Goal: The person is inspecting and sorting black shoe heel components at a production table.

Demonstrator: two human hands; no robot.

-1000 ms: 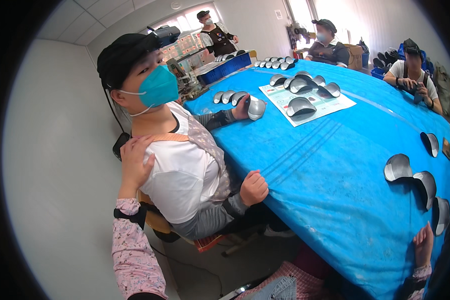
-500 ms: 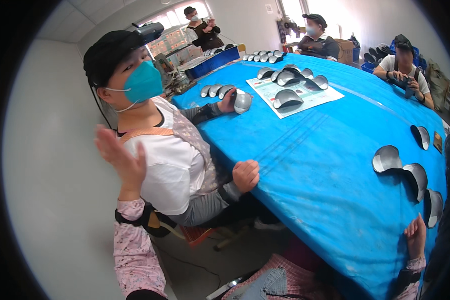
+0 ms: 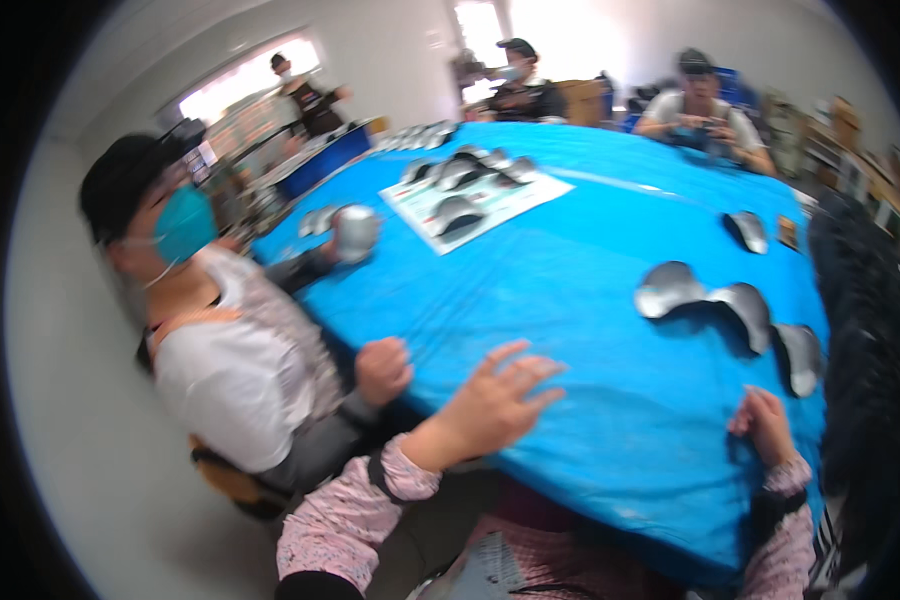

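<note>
On blue table cover [image 3: 570,300] | left hand [image 3: 495,400] lying open, fingers spreading for support | right hand [image 3: 767,425] curling empty near grey shell pieces [image 3: 730,310].

The whole view is smeared by motion. The left hand [image 3: 495,395] is blurred, its spread fingers streaked, so whether its grip touches the blue surface [image 3: 570,300] cannot be told. The right hand [image 3: 765,425] lies at the surface's near edge; what its grip closes on is unclear. Beyond the right grip, the grey curved pieces [image 3: 730,310] have soft outlines and their make is unreadable. Far beyond the left grip, the printed sheet [image 3: 475,195] is too blurred to read. The forearms are cut off by the lower edge.
</note>
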